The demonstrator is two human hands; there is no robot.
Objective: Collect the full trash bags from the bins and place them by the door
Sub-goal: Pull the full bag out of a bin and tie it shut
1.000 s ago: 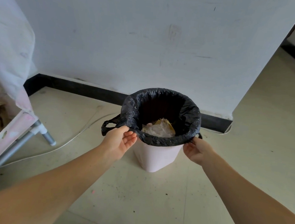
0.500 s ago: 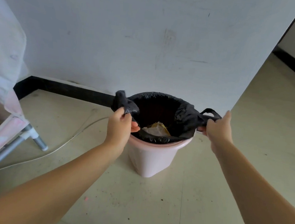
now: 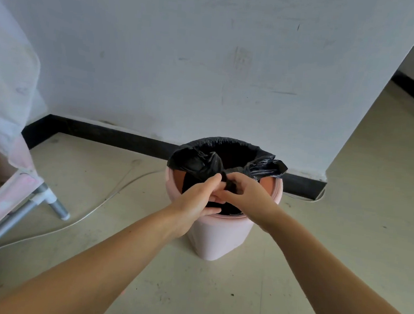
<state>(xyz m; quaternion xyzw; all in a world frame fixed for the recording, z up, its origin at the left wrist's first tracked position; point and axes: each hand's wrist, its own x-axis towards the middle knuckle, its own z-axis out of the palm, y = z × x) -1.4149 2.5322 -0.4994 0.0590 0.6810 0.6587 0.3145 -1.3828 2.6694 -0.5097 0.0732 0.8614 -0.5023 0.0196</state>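
Black plastic is bunched between my two hands over the middle of the pink bin (image 3: 219, 235), and that is the whole story of this moment. My left hand (image 3: 197, 201) and right hand (image 3: 245, 197) meet above the bin's mouth, touching each other, each with fingers curled round a gathered side of the trash bag (image 3: 195, 161). The bag sits inside the bin, its far edge draped over the rim toward the wall (image 3: 208, 69), its body hanging straight down below my hands. So the long axis is vertical and the coming pull, as I judge it, goes straight up; neither hand is clearly nearer, both are right on the gathered neck.

Half a second ago my hands were wide apart, one at each side of the rim holding the bag's handles; now they have come together at the centre and the opening is mostly closed, hiding the rubbish that showed before. A white cable (image 3: 91, 211) trails across the floor (image 3: 345, 219) to my left, well apart from the bin
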